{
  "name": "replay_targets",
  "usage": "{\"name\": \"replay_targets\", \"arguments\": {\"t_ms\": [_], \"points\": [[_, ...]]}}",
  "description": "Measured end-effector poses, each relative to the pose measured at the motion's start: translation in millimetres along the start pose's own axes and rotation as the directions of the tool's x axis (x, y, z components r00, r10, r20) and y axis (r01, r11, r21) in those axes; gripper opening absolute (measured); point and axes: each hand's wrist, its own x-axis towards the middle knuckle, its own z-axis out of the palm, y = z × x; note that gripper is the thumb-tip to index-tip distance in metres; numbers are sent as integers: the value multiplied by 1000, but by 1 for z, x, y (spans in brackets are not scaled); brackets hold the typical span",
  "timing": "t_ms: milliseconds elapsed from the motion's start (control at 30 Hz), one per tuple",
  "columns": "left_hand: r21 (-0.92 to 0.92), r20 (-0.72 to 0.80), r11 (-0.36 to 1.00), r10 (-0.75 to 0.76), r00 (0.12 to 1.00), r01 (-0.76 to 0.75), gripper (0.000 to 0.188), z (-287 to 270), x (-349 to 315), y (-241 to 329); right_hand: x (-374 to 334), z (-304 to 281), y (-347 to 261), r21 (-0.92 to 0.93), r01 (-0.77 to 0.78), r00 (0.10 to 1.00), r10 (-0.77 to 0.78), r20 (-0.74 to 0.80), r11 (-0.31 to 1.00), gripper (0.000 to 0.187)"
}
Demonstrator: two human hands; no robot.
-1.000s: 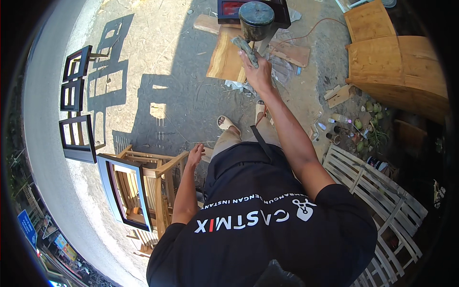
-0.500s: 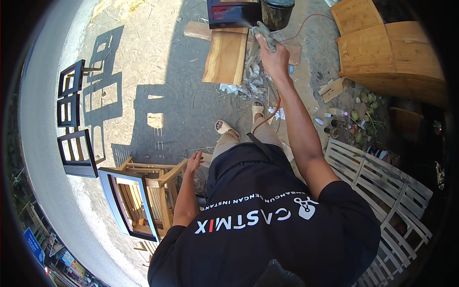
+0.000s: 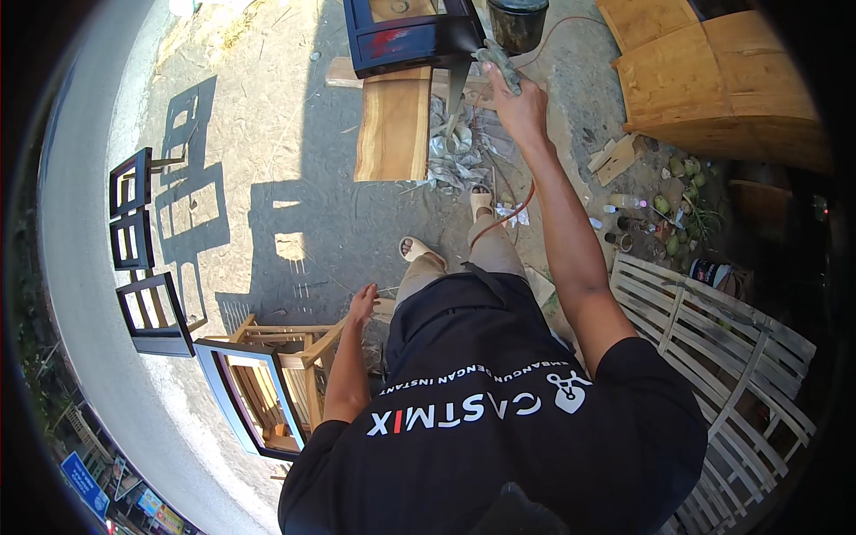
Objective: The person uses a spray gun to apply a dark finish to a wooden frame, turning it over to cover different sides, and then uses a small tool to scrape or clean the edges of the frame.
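My right hand grips the spray gun, fingers wrapped around its handle, beside the dark frame. Rigid, light; hose drags. Left hand hangs open.

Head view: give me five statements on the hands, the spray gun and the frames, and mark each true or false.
1. The right hand grips a spray gun. True.
2. The spray gun points at a dark painted frame lying on a wooden plank. True.
3. The left hand holds a paint can. False: it is open and holds nothing, hanging above the bare wooden frames.
4. Three dark frames stand in a row on the person's left. True.
5. The orange hose runs to the left hand. False: it runs up toward the right hand and the spray gun.
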Motion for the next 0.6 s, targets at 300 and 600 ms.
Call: {"name": "replay_targets", "arguments": {"t_ms": [300, 600], "points": [[-94, -99, 994, -65, 993, 56, 66, 75, -4, 40, 43, 42, -27, 321, 211, 898, -313, 309, 923, 54], [45, -245, 996, 81, 966, -72, 56, 219, -8, 114, 119, -44, 36, 135, 172, 922, -208, 327, 976, 62]]}}
